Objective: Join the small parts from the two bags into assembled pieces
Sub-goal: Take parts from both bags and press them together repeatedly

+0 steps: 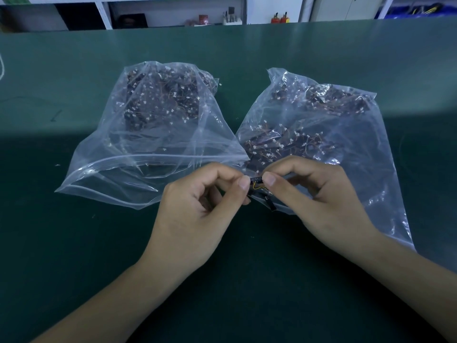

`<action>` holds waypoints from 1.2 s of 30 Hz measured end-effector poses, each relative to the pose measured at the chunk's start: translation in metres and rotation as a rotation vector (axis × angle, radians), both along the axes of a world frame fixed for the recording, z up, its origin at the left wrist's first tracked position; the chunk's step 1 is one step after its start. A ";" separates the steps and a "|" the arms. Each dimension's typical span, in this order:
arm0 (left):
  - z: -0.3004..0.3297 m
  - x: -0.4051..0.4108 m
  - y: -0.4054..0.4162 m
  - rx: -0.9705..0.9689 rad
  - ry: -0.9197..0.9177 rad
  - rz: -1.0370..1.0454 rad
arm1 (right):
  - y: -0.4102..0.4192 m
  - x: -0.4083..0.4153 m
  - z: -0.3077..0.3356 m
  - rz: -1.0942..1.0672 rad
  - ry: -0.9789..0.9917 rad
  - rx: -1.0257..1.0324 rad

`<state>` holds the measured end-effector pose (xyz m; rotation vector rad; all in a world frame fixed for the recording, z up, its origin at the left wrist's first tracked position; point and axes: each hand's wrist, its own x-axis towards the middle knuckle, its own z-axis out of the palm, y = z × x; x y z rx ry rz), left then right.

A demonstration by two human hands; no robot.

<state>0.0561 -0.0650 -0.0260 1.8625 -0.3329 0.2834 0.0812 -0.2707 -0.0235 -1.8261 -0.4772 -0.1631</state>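
While I work over the green mat (74, 243), the parts of the scene read as follows.

Left hand (197, 209): fingers curled, thumb and forefinger pinching the left end of the small part (256, 180).
Right hand (319, 194): fingers curled, thumb and forefinger pinching the right end of the same part, thumbnail toward me.
Small part: short, black, bar-shaped, held level between my two thumbs, just in front of the right bag's mouth; a thin yellow wire (258, 187) loops beneath it.
Second piece (268, 200): black, narrow strip hanging slantwise below the wire; how it joins I cannot tell.
Left bag (118, 164): clear, glossy, creased plastic with a ridged zip strip along its open mouth; lying flat, its far end heaped with dark parts bearing small white plugs and orange wires.
Right bag (371, 157): same clear crinkled film, just beside the left bag, my right hand resting over its near edge; similar dark parts lie in two clumps inside.
Mat: matt, dark green, smooth, lightly scuffed.
Shelves (173, 11): white, beyond the mat's far edge.
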 end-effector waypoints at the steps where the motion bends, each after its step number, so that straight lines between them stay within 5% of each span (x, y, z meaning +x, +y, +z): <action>1: 0.000 0.000 0.000 0.001 -0.003 0.003 | 0.000 0.000 0.000 0.005 -0.005 -0.010; 36: 0.001 -0.002 -0.001 0.006 -0.014 -0.038 | 0.001 -0.003 0.003 0.040 -0.045 -0.044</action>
